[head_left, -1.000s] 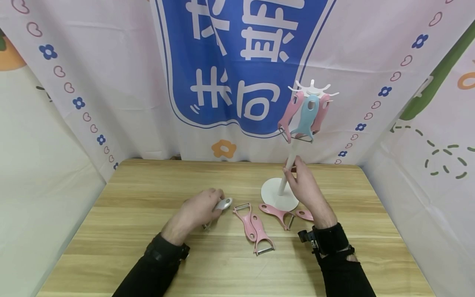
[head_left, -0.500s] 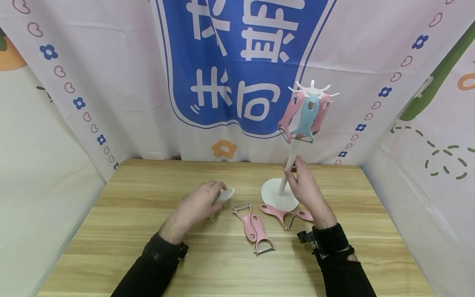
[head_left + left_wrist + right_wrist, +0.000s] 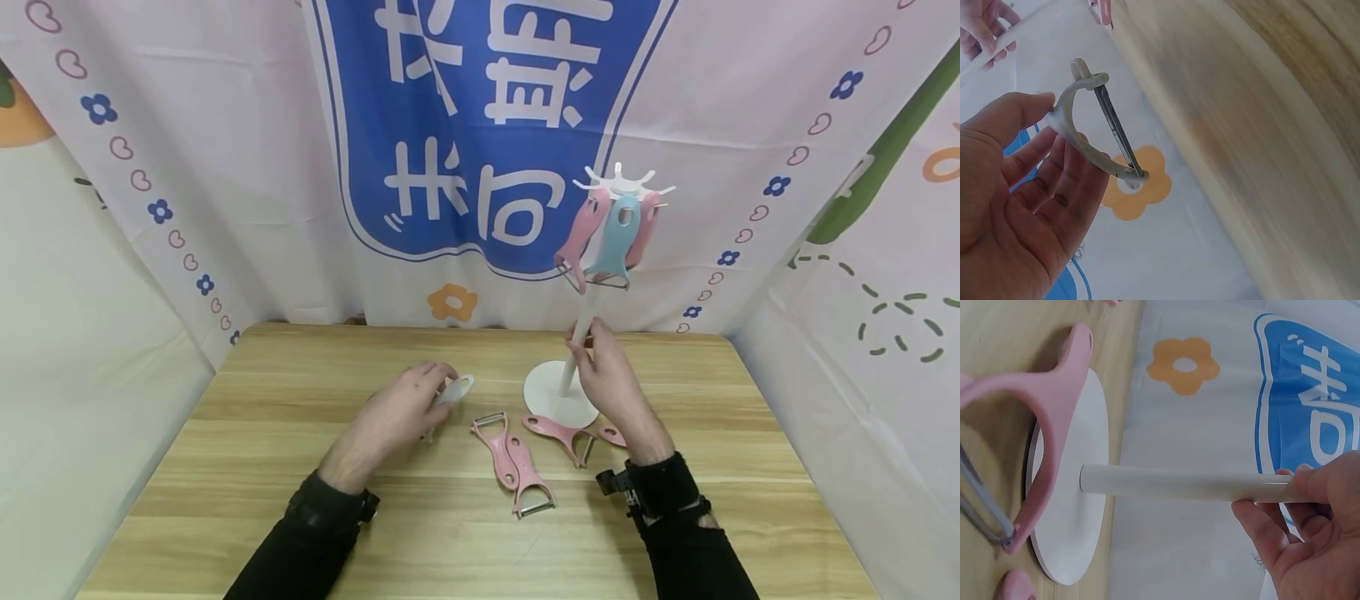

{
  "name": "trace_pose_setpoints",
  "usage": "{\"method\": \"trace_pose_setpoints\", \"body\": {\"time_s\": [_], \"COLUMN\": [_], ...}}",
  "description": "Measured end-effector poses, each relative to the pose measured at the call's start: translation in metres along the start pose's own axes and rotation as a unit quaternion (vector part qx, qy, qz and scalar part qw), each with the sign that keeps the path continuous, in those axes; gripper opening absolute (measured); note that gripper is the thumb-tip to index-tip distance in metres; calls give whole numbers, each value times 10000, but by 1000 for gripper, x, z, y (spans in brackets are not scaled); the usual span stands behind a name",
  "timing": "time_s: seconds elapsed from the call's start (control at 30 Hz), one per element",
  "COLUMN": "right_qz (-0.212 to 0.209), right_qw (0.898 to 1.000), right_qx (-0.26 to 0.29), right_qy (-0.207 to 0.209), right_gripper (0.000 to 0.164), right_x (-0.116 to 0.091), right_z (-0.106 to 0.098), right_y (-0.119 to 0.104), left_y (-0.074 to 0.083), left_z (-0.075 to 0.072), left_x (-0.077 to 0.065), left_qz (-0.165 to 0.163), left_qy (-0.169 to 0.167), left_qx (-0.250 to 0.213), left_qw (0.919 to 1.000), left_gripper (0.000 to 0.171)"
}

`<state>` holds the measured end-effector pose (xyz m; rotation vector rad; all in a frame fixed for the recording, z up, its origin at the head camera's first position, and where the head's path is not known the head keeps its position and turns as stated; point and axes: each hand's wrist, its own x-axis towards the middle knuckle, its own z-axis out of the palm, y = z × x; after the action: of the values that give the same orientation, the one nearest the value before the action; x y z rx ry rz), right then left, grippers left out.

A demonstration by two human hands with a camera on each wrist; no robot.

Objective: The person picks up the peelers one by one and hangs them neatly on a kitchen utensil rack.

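Note:
My left hand (image 3: 405, 408) holds a white peeler (image 3: 452, 392) just above the wooden table; in the left wrist view the fingers (image 3: 1041, 181) grip the white peeler (image 3: 1094, 128) with its metal blade facing out. My right hand (image 3: 603, 371) grips the white pole (image 3: 576, 346) of a hanging stand whose round base (image 3: 551, 396) sits on the table. In the right wrist view the fingers (image 3: 1297, 512) wrap the pole (image 3: 1179, 484). Two pink peelers and a blue peeler (image 3: 617, 237) hang from the hooks at the stand's top (image 3: 618, 179).
Two pink peelers (image 3: 513, 458) lie side by side mid-table. Another pink peeler (image 3: 562, 432) lies against the stand's base, and a further pink one (image 3: 611, 433) sits partly behind my right wrist. A printed cloth backdrop (image 3: 480, 150) rises behind the table (image 3: 225, 467).
My left hand has lifted the white peeler off the table and carried it a little up and away. The stand, held by the right hand, has shifted slightly left.

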<state>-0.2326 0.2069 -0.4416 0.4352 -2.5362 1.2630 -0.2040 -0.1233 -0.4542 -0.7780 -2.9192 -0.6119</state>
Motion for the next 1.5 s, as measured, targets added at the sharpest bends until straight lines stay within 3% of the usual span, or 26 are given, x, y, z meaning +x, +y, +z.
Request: {"method": "trace_pose_setpoints", "body": {"time_s": [0.3, 0.53, 0.9, 1.5], "right_qz": [-33, 14, 175, 27], "right_qw": [9982, 9979, 9968, 9986], "right_qx": [407, 443, 563, 269], "right_qy": [-440, -474, -547, -453], "right_gripper": [22, 24, 22, 20], "right_x": [-4, -5, -6, -6], "right_z": [17, 21, 21, 25], "right_y": [-16, -20, -19, -17], "left_y": [-2, -2, -3, 9], "left_z": [-3, -7, -17, -37], "left_x": [0, 0, 0, 9], "left_qz": [73, -11, 142, 330], "left_qy": [77, 98, 242, 946], "left_qx": [-109, -199, -456, -1100], "left_qw": [9999, 9998, 9986, 9889], "left_gripper": [40, 41, 45, 46]}}
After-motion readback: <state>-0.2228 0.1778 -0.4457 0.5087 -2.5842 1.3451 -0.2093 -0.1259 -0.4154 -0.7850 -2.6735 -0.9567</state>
